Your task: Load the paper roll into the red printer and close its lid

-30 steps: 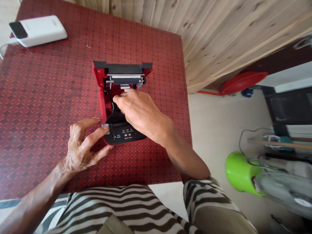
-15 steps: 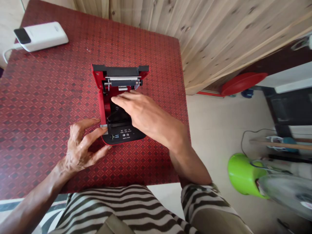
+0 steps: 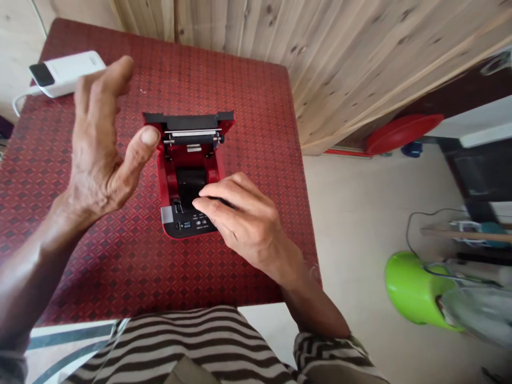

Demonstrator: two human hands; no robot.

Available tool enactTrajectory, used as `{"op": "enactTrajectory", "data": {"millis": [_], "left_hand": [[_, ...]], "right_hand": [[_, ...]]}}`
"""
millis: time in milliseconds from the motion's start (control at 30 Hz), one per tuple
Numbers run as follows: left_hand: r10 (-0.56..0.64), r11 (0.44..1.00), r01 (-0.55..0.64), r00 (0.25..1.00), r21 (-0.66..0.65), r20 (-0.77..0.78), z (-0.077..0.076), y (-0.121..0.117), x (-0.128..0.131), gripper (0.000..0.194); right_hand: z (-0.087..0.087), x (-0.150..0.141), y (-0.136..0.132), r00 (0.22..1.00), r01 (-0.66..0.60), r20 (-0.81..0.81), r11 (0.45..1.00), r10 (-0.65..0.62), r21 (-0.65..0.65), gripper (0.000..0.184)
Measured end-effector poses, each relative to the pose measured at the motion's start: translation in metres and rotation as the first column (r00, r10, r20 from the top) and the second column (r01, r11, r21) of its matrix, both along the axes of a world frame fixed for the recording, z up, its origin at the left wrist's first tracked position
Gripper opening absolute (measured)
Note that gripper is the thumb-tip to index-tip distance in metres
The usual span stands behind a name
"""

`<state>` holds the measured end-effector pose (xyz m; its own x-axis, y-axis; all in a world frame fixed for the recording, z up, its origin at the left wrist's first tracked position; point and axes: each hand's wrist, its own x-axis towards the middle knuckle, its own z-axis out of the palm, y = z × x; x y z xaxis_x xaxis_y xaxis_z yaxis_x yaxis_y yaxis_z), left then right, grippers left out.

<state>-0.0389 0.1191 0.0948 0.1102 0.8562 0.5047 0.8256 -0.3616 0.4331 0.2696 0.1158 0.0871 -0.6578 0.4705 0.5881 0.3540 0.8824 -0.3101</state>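
A small red and black printer point(image 3: 188, 228) sits on the table with its lid point(image 3: 192, 121) raised, showing the roller and red inner walls. Between those walls lies a dark, glossy strip point(image 3: 191, 184) running toward the front panel. My right hand point(image 3: 248, 218) reaches in from the right, thumb and forefinger pinched at the strip's front right edge; the exact contact is partly hidden. My left hand point(image 3: 100, 144) is raised left of the printer, fingers stretched and thumb apart, holding nothing. A pale grey tab point(image 3: 167, 214) shows at the printer's front left corner.
A white power bank point(image 3: 72, 72) with a cable lies at the far left of the red patterned table point(image 3: 248, 101). Wooden planks point(image 3: 240, 26) rise along the far edge. Right of the table, a green bucket point(image 3: 412, 288) and a red round object point(image 3: 404, 133) are visible.
My left hand has left the printer's front left corner and lifted up and away. My right hand has drawn back from inside the compartment toward the front, uncovering the dark strip.
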Motion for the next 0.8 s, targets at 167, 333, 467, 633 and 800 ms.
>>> {"op": "enactTrajectory", "data": {"millis": [167,333,467,633,800], "left_hand": [[-0.156,0.987,0.155,0.987,-0.044,-0.032,0.009,-0.012,0.012,0.09],[-0.25,0.961,0.264,0.957,0.086,-0.149,-0.017,-0.064,0.021,0.073],[-0.225,0.956,0.259,0.95,0.14,-0.219,-0.043,-0.081,0.026,0.078],[-0.192,0.949,0.241,0.953,0.202,-0.234,-0.056,-0.081,0.031,0.077],[-0.175,0.953,0.225,0.956,0.204,-0.238,-0.056,-0.08,0.034,0.078]], "right_hand": [[-0.014,0.002,-0.016,0.996,0.067,-0.061,0.997,-0.065,0.027,0.038],[-0.023,0.001,-0.025,0.986,0.12,-0.122,0.99,-0.111,0.069,0.033],[-0.025,-0.002,-0.026,0.986,0.124,-0.125,0.987,-0.111,0.103,0.032],[-0.027,-0.003,-0.026,0.984,0.143,-0.128,0.973,-0.121,0.18,0.027],[-0.03,-0.003,-0.026,0.987,0.143,-0.105,0.972,-0.125,0.189,0.029]]}}
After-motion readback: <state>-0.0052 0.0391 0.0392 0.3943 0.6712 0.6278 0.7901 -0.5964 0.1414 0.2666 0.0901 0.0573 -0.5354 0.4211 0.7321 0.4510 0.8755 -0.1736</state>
